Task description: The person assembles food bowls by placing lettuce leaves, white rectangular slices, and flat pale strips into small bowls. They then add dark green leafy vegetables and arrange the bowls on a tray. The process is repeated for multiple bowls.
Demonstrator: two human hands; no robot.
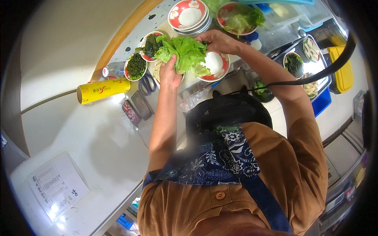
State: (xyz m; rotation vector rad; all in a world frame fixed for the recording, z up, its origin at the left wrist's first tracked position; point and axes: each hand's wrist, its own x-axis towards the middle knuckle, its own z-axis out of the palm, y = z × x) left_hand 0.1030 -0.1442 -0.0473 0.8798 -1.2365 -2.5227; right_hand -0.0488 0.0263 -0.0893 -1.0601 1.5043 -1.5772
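Bright green lettuce leaves (186, 51) are held up over the counter between my two hands. My left hand (171, 72) is closed on their near left side, with the thumb lying on top. At the far right edge, my right hand (217, 41) pinches the lettuce; its fingertips are partly hidden. Just below the right hand sits a white bowl with a red patterned rim (225, 66), partly covered by the leaves. Another bowl with pale contents (156, 71) shows partly behind my left hand. To its left, two bowls hold dark green leaves (136, 67) and dark green pieces (151, 46).
Beyond my hands stand a stack of red-rimmed bowls (189, 16) and a bowl of lettuce (240, 21). Left lie a yellow cling film box (105, 91), purple-handled scissors (147, 85), two phones (142, 105) and a paper sheet (55, 185). A tray with filled bowls (293, 65) is at right.
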